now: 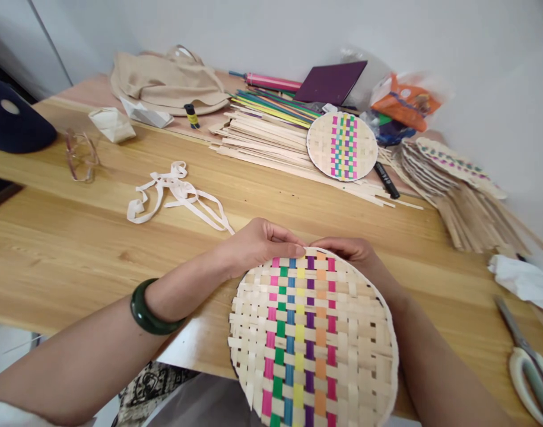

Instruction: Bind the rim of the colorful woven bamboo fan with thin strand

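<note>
Pinching the far rim at 12 o'clock, the left hand (256, 243) and right hand (353, 252) hold the woven disc (313, 341) over the counter (75, 237) edge.

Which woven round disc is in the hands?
The near round woven bamboo disc with coloured stripes; left hand and right hand grip its far rim. The other disc lies on strips.

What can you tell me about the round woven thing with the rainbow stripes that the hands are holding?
The round woven mat is a flat disc plaited from pale, straw-coloured strips that look like bamboo. Down its middle run coloured strips: pink, green, blue, yellow, purple and orange. It is held tilted toward the camera, over the near edge of the wooden table. The left hand pinches its top edge, and the right hand grips the top from behind. Its bottom runs out of the picture.
</note>
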A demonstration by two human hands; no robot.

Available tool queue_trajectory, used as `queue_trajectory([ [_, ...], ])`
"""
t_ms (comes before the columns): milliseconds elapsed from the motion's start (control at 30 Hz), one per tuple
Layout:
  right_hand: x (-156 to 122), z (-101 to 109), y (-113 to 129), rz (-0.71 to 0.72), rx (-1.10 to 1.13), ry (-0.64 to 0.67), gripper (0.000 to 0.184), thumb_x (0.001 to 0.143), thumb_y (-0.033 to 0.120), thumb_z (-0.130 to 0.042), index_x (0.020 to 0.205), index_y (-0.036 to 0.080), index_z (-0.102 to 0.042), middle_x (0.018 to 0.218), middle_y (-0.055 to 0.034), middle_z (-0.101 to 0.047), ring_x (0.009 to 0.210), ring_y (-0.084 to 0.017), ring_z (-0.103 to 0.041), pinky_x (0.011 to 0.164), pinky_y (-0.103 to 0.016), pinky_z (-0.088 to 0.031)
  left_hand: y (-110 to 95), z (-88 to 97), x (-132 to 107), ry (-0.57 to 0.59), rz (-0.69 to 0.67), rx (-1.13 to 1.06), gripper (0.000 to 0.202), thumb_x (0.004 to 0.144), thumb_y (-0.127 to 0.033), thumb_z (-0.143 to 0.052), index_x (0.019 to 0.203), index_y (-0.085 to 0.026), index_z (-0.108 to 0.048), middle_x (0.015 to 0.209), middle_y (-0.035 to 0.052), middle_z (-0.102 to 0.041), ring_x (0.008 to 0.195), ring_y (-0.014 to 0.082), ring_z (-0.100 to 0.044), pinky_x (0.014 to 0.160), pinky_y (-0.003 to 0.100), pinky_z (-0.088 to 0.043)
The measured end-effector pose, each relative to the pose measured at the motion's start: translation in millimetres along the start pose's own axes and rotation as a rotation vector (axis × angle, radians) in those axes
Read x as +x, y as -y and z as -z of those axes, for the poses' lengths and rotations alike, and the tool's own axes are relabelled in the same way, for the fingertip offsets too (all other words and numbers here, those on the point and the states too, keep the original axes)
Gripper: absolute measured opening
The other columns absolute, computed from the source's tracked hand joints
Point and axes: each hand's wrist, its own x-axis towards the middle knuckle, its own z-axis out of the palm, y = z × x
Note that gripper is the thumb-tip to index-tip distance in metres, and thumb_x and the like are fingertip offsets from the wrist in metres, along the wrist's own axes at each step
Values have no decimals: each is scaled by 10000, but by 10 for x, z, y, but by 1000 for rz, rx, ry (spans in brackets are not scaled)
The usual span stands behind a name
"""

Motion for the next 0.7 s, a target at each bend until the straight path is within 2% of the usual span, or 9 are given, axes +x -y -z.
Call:
queue_trajectory([
  [267,29,9,5,-22,44,-53,202,654,294,-796,811,197,-712,795,-7,-709,700,-138,-637,622,-231,-513,-3,24,19,-26,38,4,169,673,-285,-779,786,-163,-750,712,14,-725,588,96,-622,565,187,-471],
  [567,41,22,-36,-7,109,-68,171,697,316,-771,813,201,-720,820,-15,-713,722,-137,-640,640,-238,-509,14,45,24,-20,26,30,191,674,-312,-785,771,-151,-747,707,24,-725,569,88,-615,541,174,-469],
  [700,41,0,-29,-14,119,-100,164,720,333,-760,772,193,-691,757,5,-688,668,-111,-615,592,-214,-477,34,40,28,-31,-3,64,208,682,-335,-776,785,-156,-755,713,31,-732,579,96,-620,537,174,-466],
])
